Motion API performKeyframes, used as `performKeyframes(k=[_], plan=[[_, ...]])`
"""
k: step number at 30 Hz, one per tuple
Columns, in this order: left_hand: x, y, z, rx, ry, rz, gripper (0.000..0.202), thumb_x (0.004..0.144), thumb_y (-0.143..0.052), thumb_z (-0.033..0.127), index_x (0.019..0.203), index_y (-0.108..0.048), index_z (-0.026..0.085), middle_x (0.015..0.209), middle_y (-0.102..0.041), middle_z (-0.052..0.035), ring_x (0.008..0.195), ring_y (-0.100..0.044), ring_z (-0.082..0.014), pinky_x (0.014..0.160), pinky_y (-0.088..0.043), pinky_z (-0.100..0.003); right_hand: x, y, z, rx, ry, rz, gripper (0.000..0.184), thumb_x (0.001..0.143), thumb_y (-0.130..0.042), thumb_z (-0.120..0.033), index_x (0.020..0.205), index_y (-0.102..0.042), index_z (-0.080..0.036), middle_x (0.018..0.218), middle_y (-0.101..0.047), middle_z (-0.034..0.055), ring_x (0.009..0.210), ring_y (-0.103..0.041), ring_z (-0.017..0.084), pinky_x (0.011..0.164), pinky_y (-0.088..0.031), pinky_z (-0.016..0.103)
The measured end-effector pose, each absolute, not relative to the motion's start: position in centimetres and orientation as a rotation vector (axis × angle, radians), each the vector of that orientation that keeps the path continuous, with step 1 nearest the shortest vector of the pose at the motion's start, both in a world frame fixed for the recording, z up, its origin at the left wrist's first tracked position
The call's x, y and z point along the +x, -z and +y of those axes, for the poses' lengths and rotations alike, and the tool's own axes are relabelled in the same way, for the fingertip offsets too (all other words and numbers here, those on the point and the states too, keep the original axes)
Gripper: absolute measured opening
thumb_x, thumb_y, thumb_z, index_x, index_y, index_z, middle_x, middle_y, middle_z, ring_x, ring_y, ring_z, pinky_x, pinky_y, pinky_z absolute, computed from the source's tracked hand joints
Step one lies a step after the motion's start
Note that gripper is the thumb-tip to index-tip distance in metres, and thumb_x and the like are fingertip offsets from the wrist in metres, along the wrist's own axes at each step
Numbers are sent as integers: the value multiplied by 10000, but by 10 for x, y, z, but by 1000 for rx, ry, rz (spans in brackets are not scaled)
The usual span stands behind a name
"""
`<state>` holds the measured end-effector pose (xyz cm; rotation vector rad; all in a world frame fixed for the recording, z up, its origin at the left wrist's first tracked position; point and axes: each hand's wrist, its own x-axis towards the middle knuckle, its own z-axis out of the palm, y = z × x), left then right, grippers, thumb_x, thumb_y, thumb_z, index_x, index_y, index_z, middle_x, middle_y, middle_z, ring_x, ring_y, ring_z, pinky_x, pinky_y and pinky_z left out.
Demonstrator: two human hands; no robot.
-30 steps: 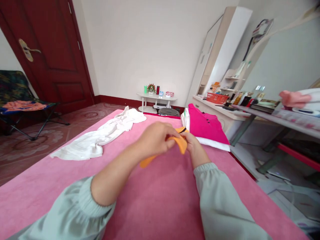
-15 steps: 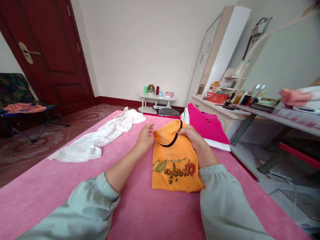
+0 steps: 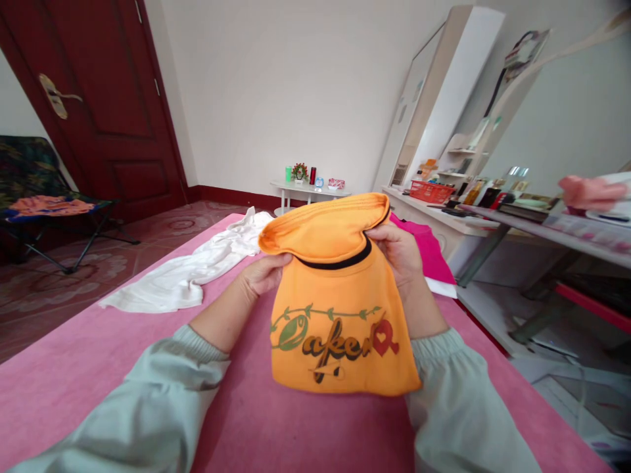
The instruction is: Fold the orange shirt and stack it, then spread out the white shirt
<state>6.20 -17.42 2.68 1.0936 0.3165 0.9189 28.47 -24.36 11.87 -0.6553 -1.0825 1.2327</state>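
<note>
An orange T-shirt (image 3: pixel 340 309) with a printed leaf-and-heart design and a black collar trim hangs folded in front of me, lifted above the pink bed surface (image 3: pixel 73 368). My left hand (image 3: pixel 261 274) grips its upper left edge, fingers closed on the cloth. At the upper right, my right hand (image 3: pixel 400 253) pinches the fabric near the collar. Both arms wear pale green sleeves.
A crumpled white garment (image 3: pixel 197 269) lies on the bed to the left. A folded magenta shirt (image 3: pixel 434 256) on a white one sits at the bed's right edge. A folding chair (image 3: pixel 39 203), a dark red door, a small white table and cluttered shelves surround the bed.
The orange T-shirt has gone from a bunch in both hands to lying folded on the bed, and is now lifted up toward me, held by both hands.
</note>
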Motion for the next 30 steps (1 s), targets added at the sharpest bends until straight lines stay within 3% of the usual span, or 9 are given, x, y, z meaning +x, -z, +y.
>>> performKeyframes(k=[4,8,10,14,16,19,22,25,30], plan=[[63,-29,-160,1064,-920,579,448,743,-663,333,1108,-610,79,927,-713,-144,908,-672,-291,863,-513,-433,301,-82,-210,-872,-1071,-1024,317,577,-574,-138,891,-616,-162,750,-703,24,784,-682,219,725,-557,349],[68,-2,-140,1203,-1159,1286,501,696,-660,206,1175,-561,95,945,-694,-133,795,-676,-239,720,-543,-367,326,-27,-184,-1395,-647,-959,265,544,-568,-131,805,-596,-173,608,-634,4,708,-657,221,654,-542,333],[66,10,-133,1320,-1251,1450,478,665,-659,154,1137,-592,124,991,-686,-111,829,-665,-219,744,-531,-334,334,-13,-177,-1455,-558,-955,258,535,-567,-124,786,-595,-172,631,-637,14,743,-653,227,683,-534,342],[65,13,-131,1798,-1302,1454,236,711,-608,180,932,-690,163,954,-707,-63,865,-654,-199,814,-504,-303,326,-15,-172,-1387,-497,-1104,221,579,-572,-153,787,-644,-174,830,-696,36,875,-643,197,810,-498,314],[69,10,-136,2020,-1264,1395,214,755,-558,194,911,-703,174,944,-712,-52,873,-654,-191,829,-497,-294,313,-20,-173,-1374,-455,-1261,197,625,-546,-170,783,-665,-178,815,-700,28,826,-646,181,776,-492,294],[77,13,-146,2318,-1070,1299,287,788,-560,261,1032,-687,179,1075,-683,-71,999,-623,-212,922,-455,-314,296,-15,-178,-1477,-396,-1486,195,699,-502,-186,802,-668,-185,722,-684,9,695,-632,159,649,-466,259],[81,25,-153,2509,-775,1283,506,818,-558,438,1251,-578,177,1357,-518,-114,1233,-478,-274,1055,-336,-381,284,1,-188,-1721,-375,-1692,128,750,-535,-220,809,-648,-209,711,-676,-11,675,-618,144,601,-411,234],[82,37,-155,2510,-608,1349,579,883,-431,517,1360,-470,191,1503,-330,-106,1367,-302,-291,1119,-206,-431,275,12,-196,-1950,-248,-1844,116,823,-522,-263,872,-620,-227,828,-687,-4,765,-623,153,617,-384,240],[81,41,-158,2524,-471,1398,620,905,-349,547,1430,-361,216,1545,-229,-98,1407,-219,-290,1126,-140,-471,256,12,-213,-2087,105,-1985,259,944,-339,-222,1107,-538,-190,1084,-615,97,929,-593,195,718,-401,293]])
